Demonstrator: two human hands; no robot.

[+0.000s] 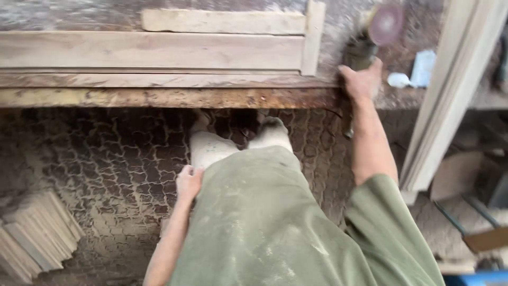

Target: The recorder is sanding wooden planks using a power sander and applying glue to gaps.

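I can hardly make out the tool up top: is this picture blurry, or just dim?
Head view: motion-blurred throughout, worst at the power tool under the right hand; soft, even light, no glare; the left hand and wooden boards also look smeared.

Left of the grinder [370, 37], stacked boards [159, 50] crowd the tabletop [159, 98]; right of it, small blue and white objects [415, 71] and a leaning plank [450, 95] block passage.

Planks [153, 50] on workbench [159, 98], grinder [370, 37] rightward
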